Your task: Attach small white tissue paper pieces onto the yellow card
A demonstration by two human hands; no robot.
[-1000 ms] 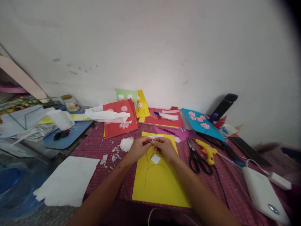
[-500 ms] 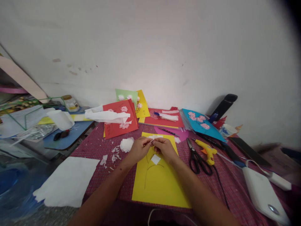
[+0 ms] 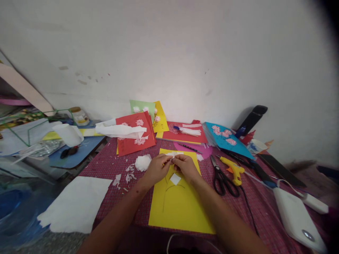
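A sheet of yellow paper (image 3: 182,211) with thin drawn lines lies in front of me. Over its upper part, my left hand (image 3: 159,166) and my right hand (image 3: 186,165) meet, fingertips pinched together on a small bit of white tissue paper (image 3: 172,158). The fingers hide most of that bit. Just below them, a small white tissue square (image 3: 175,179) rests on the yellow sheet. White tissue pieces (image 3: 174,153) show behind the fingertips at the sheet's top. Left of my left hand sits a stack of cut white tissue (image 3: 143,162).
Black scissors (image 3: 224,180) and a yellow glue gun (image 3: 233,169) with a cord lie at right, near a white device (image 3: 298,215). Flower cards, a red one (image 3: 129,148) and a blue one (image 3: 233,144), stand behind. A white tissue sheet (image 3: 76,204) overhangs the table's left edge.
Both hands stay pinched together over the yellow sheet, with only a slight shift of the fingers. Nothing else has visibly moved.
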